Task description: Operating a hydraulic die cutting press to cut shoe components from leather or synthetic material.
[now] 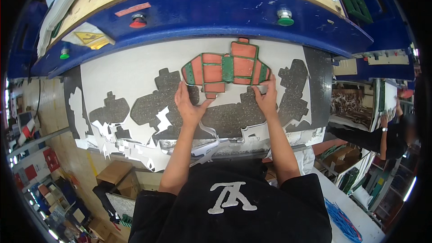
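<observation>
A cutting die (213,73) with red pads and green strips and edges lies on a white sheet (130,58), on the far part of a dark cutting board (321,69). My left hand (189,105) holds the die's lower left edge, with the fingers along the side and the thumb by its lower tab. At the lower right edge my right hand (266,99) grips the die between thumb and fingers. Below and beside the die, the sheet has several die-shaped cutouts where the dark board (227,119) shows through.
Torn white offcuts (135,150) hang over the near edge. A blue machine beam (207,15) crosses beyond the sheet, carrying a red button (138,20) and green buttons (285,17). Cardboard boxes (114,173) stand at lower left. Another person (396,135) works at far right.
</observation>
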The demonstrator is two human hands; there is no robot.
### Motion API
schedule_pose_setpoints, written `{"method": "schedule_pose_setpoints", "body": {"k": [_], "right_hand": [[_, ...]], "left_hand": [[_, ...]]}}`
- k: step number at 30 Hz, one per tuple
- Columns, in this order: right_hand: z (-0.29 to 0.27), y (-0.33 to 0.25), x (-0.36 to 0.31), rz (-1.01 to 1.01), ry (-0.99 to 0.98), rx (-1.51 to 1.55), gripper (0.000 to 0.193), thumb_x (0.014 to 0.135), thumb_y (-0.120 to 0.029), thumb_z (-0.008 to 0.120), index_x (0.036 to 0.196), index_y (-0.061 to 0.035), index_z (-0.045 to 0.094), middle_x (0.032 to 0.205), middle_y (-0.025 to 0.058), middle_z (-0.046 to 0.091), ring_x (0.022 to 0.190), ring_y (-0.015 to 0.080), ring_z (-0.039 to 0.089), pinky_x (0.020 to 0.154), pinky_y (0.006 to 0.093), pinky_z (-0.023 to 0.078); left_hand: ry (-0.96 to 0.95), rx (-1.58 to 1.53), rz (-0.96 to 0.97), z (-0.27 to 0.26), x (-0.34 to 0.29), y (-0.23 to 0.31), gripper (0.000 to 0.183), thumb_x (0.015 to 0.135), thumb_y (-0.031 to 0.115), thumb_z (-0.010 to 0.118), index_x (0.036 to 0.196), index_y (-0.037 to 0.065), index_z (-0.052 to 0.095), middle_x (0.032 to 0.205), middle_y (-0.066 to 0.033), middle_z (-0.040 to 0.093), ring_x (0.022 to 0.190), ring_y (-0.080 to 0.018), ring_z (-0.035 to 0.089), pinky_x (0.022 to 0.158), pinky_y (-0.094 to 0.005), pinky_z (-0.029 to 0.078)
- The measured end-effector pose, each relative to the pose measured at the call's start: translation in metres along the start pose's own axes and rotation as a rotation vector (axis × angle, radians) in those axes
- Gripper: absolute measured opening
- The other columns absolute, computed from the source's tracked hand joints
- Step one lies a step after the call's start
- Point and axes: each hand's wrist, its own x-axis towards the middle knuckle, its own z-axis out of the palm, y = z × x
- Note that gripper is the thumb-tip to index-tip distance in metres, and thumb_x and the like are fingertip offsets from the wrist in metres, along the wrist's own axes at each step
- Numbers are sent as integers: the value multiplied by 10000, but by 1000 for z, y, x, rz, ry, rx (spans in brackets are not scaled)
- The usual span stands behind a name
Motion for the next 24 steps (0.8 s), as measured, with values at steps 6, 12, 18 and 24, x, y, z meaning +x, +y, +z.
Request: {"method": "schedule_pose_setpoints", "body": {"k": [6,12,18,24], "right_hand": [[-2,2,-4,-69,66,-138,398,861,-177,895,1058,-65,569,1592,332,490,1536,479,419,1302,640,168],[-3,-1,-2,-66,10,-109,397,846,-160,909,1030,-78,567,1536,328,554,1522,467,450,1281,704,127],[-3,0,-5,-42,7,-108,393,852,-138,903,1039,-75,563,1531,326,559,1486,458,498,1298,676,117],[0,-7,-3,-81,70,-145,416,839,-140,912,1070,-68,573,1313,323,686,1340,497,602,1304,638,169]], "left_hand": [[6,-43,-34,-1,1,6,1244,600,428,1033,1580,-47,433,1544,-301,529,1424,-461,507,1199,-546,377],[-34,-56,-105,-10,3,8,1245,609,452,1021,1595,-31,436,1552,-297,514,1455,-449,468,1216,-540,351],[-66,-61,-118,-13,6,12,1250,606,406,1023,1621,8,414,1547,-298,522,1463,-445,461,1213,-537,348],[-35,-63,-103,-10,4,9,1253,590,454,1022,1599,-14,445,1546,-315,518,1444,-460,479,1213,-546,345]]}}
